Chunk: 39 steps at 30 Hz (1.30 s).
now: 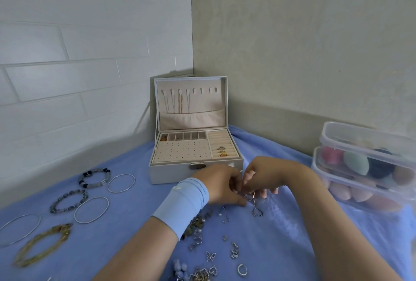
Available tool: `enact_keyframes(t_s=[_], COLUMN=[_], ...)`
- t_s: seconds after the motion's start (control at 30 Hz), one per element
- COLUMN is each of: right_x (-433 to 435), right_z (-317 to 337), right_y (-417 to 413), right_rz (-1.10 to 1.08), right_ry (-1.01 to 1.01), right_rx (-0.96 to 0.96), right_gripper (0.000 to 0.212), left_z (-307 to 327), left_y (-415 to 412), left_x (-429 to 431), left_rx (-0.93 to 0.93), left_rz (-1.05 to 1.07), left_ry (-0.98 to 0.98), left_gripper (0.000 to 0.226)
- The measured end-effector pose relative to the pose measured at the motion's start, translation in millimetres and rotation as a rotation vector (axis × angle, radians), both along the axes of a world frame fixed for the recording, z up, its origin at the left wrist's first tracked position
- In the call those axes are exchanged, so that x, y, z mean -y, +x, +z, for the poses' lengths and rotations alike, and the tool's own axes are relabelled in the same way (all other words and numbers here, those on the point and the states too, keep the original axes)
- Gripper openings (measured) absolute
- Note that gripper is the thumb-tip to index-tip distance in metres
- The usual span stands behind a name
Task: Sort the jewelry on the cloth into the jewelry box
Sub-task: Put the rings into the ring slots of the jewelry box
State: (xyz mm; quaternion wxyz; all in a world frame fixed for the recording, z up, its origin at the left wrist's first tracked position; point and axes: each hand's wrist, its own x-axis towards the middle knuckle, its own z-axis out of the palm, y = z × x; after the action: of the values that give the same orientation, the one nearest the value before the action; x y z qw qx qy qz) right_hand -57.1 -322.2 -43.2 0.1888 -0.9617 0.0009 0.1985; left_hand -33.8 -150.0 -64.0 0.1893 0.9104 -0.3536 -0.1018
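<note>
Surface: blue cloth [281, 247] lies under everything I can see, running back to a corner of two walls.
Nearest edge: loose earrings and charms [198, 224] lie scattered on the cloth, a butterfly charm [211, 256] and a silver ring [242, 270] among them.
Left side: gold bracelet [60, 229], thin bangles [108, 184] and two bead bracelets [94, 171] lie apart from one another.
Hands: left hand [221, 187], in a pale blue wristband [182, 204], and right hand [263, 176] meet fingertip to fingertip; I see both pinching a small ring-like piece [249, 196] just above the cloth.
Second ring [257, 212]: on the cloth, just in front of the hands.
Jewelry box [171, 173]: open behind the hands, lid [191, 121] upright with chains [180, 100] hanging in it, a few rings [222, 151] in the right-hand slots.
Right side: two clear lidded tubs [351, 136], stacked, hold coloured sponges [355, 163].
Background: white brick wall [78, 55] at left, beige wall [304, 44] at right.
</note>
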Motion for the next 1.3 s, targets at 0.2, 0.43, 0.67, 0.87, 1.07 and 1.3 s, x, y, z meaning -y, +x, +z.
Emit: enact_keyframes(t_s=[0.2, 0.43, 0.67, 0.87, 1.07, 1.3], right_x=[-2.3, -5.8, -25.2, -39.0, -43.8, -22.4], right_z=[-1.1, 4.9, 21.3, 42.0, 39.1, 8.7], right_y=[0.8, 0.5, 15.7, 40.7, 73.3, 117.2], right_rz=[0.016, -0.118, -0.172, -0.185, -0.218, -0.306], right_ry=[0.180, 0.603, 1.077, 1.020, 0.993, 0.363], right_rx=[-0.001, 0.266, 0.473, 0.446, 0.546, 0.740], right_gripper=[0.019, 0.020, 0.029, 0.030, 0.018, 0.008], left_z=[-1.2, 12.1, 35.7, 44.2, 45.9, 21.7], left_y=[0.7, 14.0, 20.1, 44.9, 82.2, 109.4], left_x=[1.8, -15.6, -32.6, -31.6, -26.7, -31.1], left_rx=[0.062, -0.103, -0.227, -0.222, -0.047, 0.142], left_rz=[0.022, 0.086, 0.191, 0.341, 0.384, 0.322], left_ry=[-0.005, -0.425, -0.909, -1.174, -1.029, -0.521], left_gripper=[0.034, 0.030, 0.018, 0.019, 0.017, 0.022])
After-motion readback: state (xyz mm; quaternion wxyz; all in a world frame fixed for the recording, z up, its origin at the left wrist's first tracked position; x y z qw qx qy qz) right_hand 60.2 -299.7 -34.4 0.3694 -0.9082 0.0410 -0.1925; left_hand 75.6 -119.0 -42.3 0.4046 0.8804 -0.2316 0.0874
